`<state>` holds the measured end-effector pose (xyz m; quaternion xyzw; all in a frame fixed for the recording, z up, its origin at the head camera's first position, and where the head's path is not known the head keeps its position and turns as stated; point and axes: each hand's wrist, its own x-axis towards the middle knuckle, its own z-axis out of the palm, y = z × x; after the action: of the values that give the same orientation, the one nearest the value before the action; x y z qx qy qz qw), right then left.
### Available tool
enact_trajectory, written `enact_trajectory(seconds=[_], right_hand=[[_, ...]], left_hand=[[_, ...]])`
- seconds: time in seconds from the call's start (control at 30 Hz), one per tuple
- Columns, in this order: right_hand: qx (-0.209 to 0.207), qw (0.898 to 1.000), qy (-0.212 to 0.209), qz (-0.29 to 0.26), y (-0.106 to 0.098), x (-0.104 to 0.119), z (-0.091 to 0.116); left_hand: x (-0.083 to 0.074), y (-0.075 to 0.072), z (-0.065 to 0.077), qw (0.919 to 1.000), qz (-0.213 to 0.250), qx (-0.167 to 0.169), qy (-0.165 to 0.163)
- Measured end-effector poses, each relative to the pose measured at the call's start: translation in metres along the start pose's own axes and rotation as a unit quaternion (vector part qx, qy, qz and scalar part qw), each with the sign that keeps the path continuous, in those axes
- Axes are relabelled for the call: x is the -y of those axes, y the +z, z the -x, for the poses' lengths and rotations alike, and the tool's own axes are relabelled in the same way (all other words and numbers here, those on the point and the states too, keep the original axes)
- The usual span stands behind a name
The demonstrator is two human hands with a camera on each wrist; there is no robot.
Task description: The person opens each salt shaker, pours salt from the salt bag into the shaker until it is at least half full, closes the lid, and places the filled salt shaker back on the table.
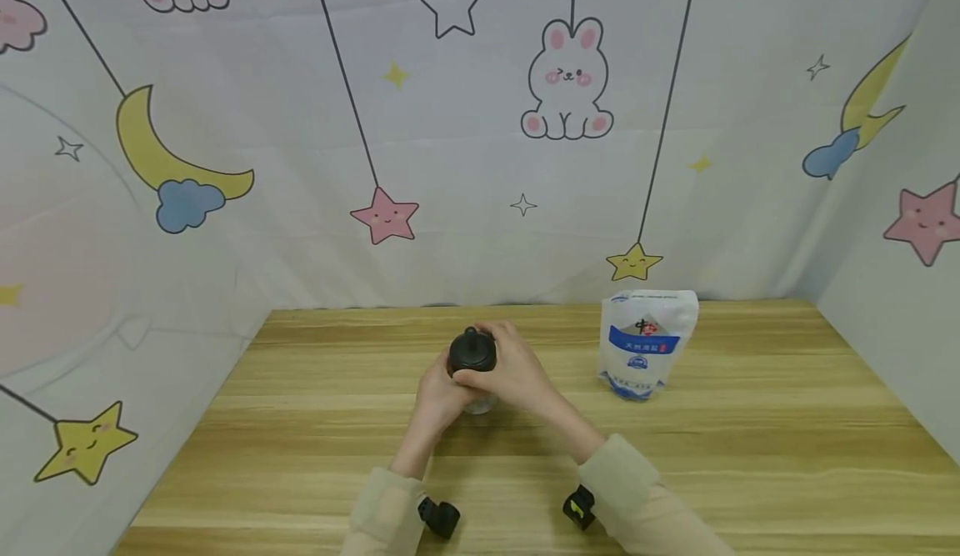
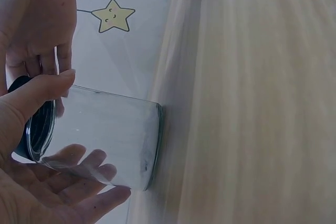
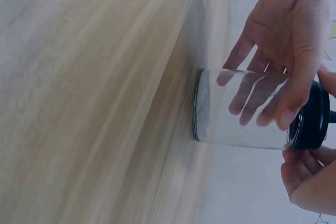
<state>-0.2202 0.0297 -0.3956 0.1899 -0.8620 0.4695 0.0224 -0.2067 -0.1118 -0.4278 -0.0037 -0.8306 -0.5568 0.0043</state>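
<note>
A clear glass jar (image 2: 105,129) with a black lid (image 1: 472,351) stands on the wooden table, held between both hands. My left hand (image 1: 441,388) wraps round the glass body just below the lid, its fingers showing through the glass (image 3: 241,114) in the right wrist view. From the other side my right hand (image 1: 516,366) grips the lid, thumb in front and fingers behind it. A small knob tops the lid. Nothing shows inside the jar.
A white and blue pouch (image 1: 643,346) with printed characters stands upright at the back right of the wooden table (image 1: 315,423). Behind the table hangs a white curtain (image 1: 465,122) with cartoon prints. Black devices (image 1: 438,517) sit at both sleeves.
</note>
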Motion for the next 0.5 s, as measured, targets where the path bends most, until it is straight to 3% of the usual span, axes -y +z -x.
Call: enact_trajectory(seconds=[0.2,0.5], right_hand=[[-0.040,0.999,0.009,-0.003,0.0062,0.0028,-0.0007],[-0.051,0.999,0.012,-0.005,0.0076,0.0056,0.0003]], left_hand=[[-0.0010,0.0004,-0.0013,0.9998,-0.021,-0.001,-0.003],[-0.0020,-0.0003,-0.0006,0.9998,-0.021,-0.003,-0.007]])
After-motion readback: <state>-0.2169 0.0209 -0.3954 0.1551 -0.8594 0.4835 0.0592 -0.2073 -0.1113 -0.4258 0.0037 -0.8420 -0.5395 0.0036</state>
